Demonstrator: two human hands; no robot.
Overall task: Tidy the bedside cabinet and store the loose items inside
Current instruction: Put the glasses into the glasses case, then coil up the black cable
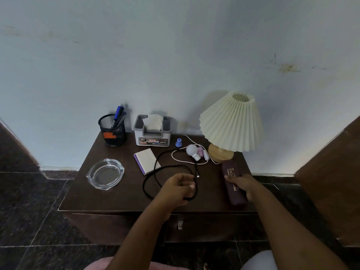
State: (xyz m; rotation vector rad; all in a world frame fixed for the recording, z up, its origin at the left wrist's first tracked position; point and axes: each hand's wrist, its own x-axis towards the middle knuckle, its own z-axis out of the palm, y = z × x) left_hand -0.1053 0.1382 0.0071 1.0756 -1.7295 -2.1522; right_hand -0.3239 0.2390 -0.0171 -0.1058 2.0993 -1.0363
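On the cabinet (78, 199) top, the purple case (228, 168) lies front right, long axis running front to back, grasped mid-length by your right hand (243, 184); your left hand (179, 187) curls over the black cable (143, 185), grip unconfirmed, drawer handle (180, 224) directly below.

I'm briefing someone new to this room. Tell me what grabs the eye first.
The pleated cream lamp shade towers at the back right of the dark brown wooden cabinet. In front, the right hand grips a dark purple hard case with gold lettering, while the left hand sits over a looped black cable. A clear glass ashtray gleams front left.
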